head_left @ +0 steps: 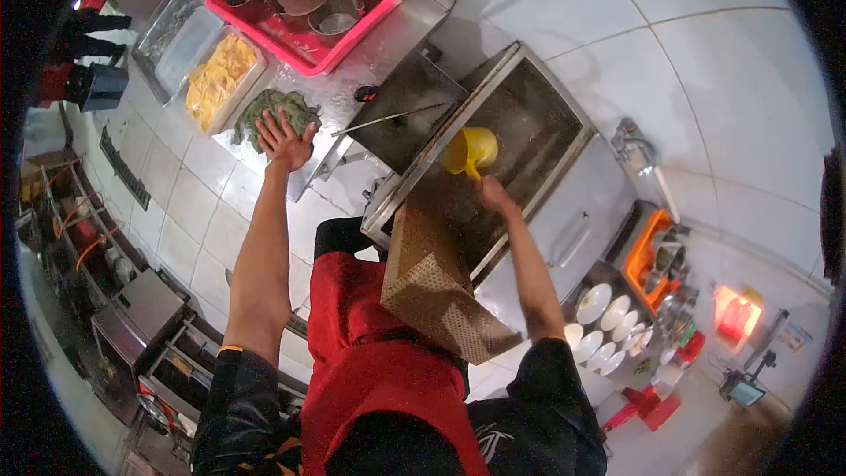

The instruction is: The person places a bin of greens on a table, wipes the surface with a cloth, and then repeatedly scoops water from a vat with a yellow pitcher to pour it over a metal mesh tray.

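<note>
My left hand [285, 143] lies with fingers spread on a crumpled dark green cloth [275, 107] on the metal counter. In my right hand [494, 197] is the handle of a yellow plastic dipper [479, 146]. The dipper is inside an open steel vat [553, 95], whose contents look dark and murky. A perforated metal panel [445, 304] leans at the vat's near edge, close to my red apron [352, 326]. Left of the vat, a thin metal rod [388, 120] lies across a dark metal surface.
A pink tray [330, 62] holding several metal cups is at the counter's far end. Beside the cloth sits a clear tub of yellow-orange food [220, 79]. To the right are a wall tap [636, 145], stacked white bowls [595, 304] and an orange basket [648, 247].
</note>
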Available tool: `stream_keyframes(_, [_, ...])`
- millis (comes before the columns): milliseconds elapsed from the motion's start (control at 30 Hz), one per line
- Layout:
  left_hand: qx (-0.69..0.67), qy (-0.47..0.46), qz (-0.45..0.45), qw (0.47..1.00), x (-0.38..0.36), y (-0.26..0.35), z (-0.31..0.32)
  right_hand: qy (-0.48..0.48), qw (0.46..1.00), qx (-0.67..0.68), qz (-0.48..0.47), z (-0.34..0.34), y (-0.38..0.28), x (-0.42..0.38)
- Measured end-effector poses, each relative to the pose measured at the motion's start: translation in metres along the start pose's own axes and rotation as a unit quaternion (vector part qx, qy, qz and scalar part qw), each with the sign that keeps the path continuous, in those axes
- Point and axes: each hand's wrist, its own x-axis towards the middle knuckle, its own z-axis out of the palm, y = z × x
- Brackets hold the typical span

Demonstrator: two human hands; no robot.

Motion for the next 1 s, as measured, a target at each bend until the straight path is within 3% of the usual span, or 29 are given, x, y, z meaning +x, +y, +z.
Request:
stream_keyframes(67, [-0.014, -0.006, 0.012, 1.000, -0.001, 0.000, -0.002, 0.022, 0.979, 0.185, -0.087, 0.011, 0.006, -0.020])
stream_keyframes(100, [-0.012, -0.008, 0.014, 1.000, -0.002, 0.001, -0.003, 0.026, 0.979, 0.185, -0.085, 0.004, -0.003, -0.036])
stream_keyframes(167, [-0.012, -0.010, 0.017, 1.000, -0.003, 0.003, -0.004, -0.094, 0.903, 0.411, 0.076, -0.018, -0.022, -0.072])
stream_keyframes(300, [-0.037, 0.001, 0.020, 0.999, -0.003, -0.003, 0.003, -0.026, 0.924, 0.379, 0.039, -0.034, -0.049, -0.121])
stream_keyframes(400, [-0.030, 0.010, 0.017, 0.999, -0.008, -0.007, 0.002, -0.043, 0.912, 0.395, 0.104, -0.071, -0.089, -0.162])
stream_keyframes(600, [-0.034, 0.069, 0.024, 0.997, -0.008, -0.008, 0.011, 0.005, 0.939, 0.345, -0.007, -0.102, -0.117, -0.194])
stream_keyframes(700, [-0.033, 0.026, 0.020, 0.999, -0.013, -0.007, 0.004, 0.091, 0.981, 0.171, -0.002, -0.120, -0.155, -0.198])
stream_keyframes(833, [-0.026, -0.011, 0.011, 1.000, -0.020, -0.009, -0.006, 0.143, 0.985, 0.094, 0.000, -0.130, -0.219, -0.191])
stream_keyframes(1000, [-0.036, -0.022, 0.009, 0.999, -0.017, -0.012, 0.002, 0.189, 0.982, -0.013, -0.015, -0.108, -0.231, -0.162])
